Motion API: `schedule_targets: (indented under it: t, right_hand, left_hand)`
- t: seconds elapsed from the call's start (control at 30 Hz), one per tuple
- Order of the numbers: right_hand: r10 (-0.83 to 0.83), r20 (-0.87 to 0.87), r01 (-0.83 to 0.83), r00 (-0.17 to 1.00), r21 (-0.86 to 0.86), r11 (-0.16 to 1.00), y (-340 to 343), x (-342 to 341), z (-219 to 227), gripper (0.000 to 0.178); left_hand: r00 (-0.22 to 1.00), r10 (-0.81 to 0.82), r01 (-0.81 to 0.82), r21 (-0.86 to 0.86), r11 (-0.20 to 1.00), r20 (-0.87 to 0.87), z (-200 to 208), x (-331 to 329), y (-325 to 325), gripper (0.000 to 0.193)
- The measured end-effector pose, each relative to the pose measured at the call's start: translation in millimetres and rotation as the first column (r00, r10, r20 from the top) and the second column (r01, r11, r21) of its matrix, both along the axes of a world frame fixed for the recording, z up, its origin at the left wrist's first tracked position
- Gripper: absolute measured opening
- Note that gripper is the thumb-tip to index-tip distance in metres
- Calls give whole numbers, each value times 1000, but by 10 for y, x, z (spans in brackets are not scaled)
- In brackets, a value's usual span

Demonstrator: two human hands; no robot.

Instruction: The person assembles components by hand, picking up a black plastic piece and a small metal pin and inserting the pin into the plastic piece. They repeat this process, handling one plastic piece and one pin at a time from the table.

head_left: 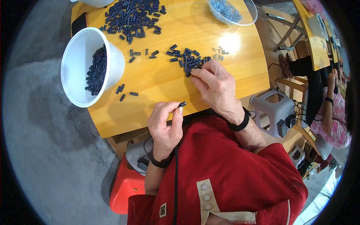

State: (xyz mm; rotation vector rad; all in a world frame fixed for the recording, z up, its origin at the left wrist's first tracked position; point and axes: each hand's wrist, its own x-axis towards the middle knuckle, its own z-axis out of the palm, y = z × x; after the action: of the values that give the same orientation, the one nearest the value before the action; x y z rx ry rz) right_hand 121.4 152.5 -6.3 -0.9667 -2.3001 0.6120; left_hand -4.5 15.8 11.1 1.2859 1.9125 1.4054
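Between the thumb and forefinger of my left hand (165,125) is a small black plastic piece (182,104), held just off the table's near edge. Farther right, my right hand (220,88) has its fingers pinched together at the near side of a small pile of black pieces (190,56). Its fingertips touch the pile's edge; whether a piece is between them is hidden. Tiny shiny metal-looking bits (222,51) lie beside that pile, past my right hand. A few loose black pieces (134,93) rest left of my hands.
A white bucket (118,60) with black pieces inside stands at the left of the wooden table (157,84). Behind are a larger heap of black pieces (133,17) and a clear bowl (252,15) of silvery bits. A grey stool (268,114) and another person (330,120) are at right.
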Motion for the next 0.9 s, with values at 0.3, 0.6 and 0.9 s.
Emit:
schedule_targets:
  t: [0.3,0.6,0.9]
  right_hand:
    - [-87,-63,83,994,-61,995,15,94,-13,16]
    - [34,-12,-33,999,39,999,-26,-7,-64,11]
    - [13,9,-13,1000,49,999,-5,-91,5,8]
  left_hand:
    - [999,15,-16,15,1000,33,-33,7,-25,8]
    - [1000,15,-15,21,1000,-10,12,-12,-30,14]
    - [999,28,-28,20,999,18,2,-6,-46,10]
